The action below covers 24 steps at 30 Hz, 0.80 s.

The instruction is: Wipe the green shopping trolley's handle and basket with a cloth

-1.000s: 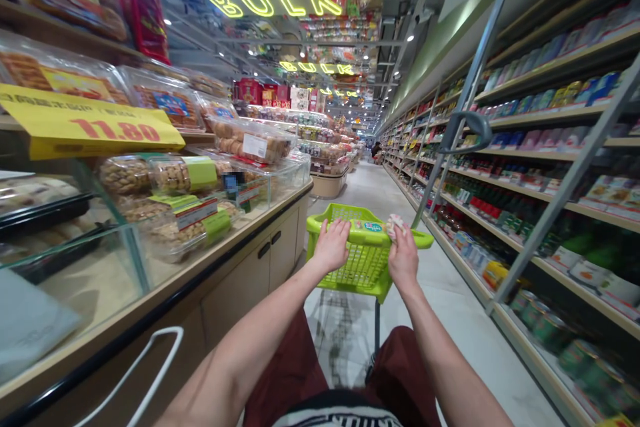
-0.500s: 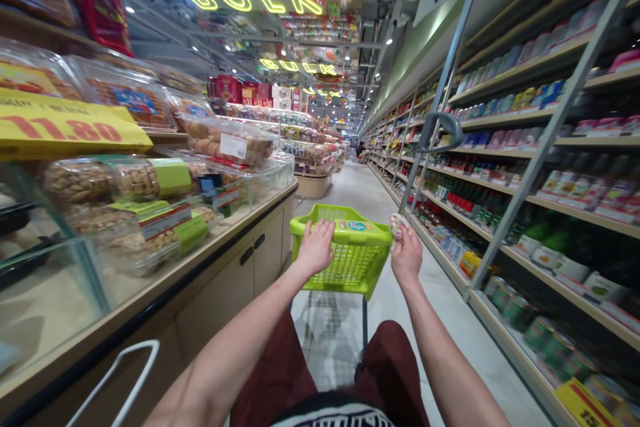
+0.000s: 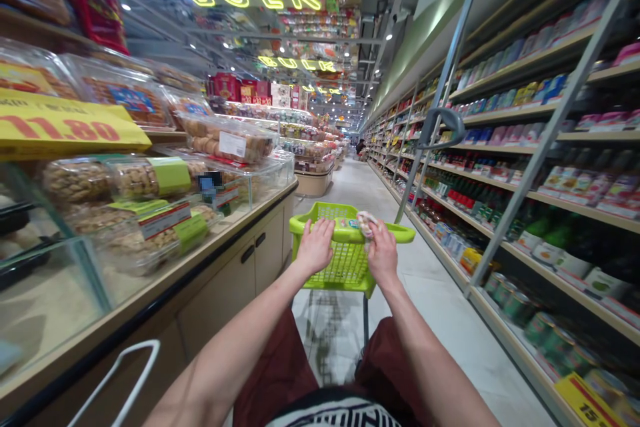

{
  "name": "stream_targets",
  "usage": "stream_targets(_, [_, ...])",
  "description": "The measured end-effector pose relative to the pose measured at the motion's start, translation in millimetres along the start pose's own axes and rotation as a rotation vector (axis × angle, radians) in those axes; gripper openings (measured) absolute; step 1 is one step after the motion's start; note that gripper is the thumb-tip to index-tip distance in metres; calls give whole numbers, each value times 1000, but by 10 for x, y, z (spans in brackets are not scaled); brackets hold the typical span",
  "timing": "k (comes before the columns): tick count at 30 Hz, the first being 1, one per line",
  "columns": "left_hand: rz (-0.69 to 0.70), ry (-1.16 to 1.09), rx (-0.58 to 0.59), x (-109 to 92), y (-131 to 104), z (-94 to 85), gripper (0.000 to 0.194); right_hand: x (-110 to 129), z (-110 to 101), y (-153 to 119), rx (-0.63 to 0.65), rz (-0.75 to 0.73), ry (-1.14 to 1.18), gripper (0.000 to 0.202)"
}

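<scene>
I've got my L hand draped over the cart, can't tell if gripping; R hand clutching a crumpled cloth up top. Cart's btwn counter & shelves!

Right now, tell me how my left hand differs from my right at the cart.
The left hand lies on the green cart handle with fingers extended; the right hand is more curled. The right hand holds a crumpled, pale cloth-like wad; no such wad shows in the left hand. Both are bare and at the cart's near side.
</scene>
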<state>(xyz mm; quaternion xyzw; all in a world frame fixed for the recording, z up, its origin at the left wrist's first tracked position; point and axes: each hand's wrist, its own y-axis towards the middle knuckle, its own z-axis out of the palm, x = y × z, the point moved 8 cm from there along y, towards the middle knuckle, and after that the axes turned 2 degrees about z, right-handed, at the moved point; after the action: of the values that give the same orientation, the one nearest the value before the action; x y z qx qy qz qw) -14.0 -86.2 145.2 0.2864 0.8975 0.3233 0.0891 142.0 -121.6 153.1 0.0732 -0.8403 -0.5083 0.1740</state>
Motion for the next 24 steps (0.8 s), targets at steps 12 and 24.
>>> stream_targets(12, [0, 16, -31, -5, -37, -37, 61, -73, -24, -40, -36, 69, 34, 43])
stream_targets(24, [8, -12, -49, 15, -86, -71, 60, 85, -57, 171, 195, -179, -108, 40])
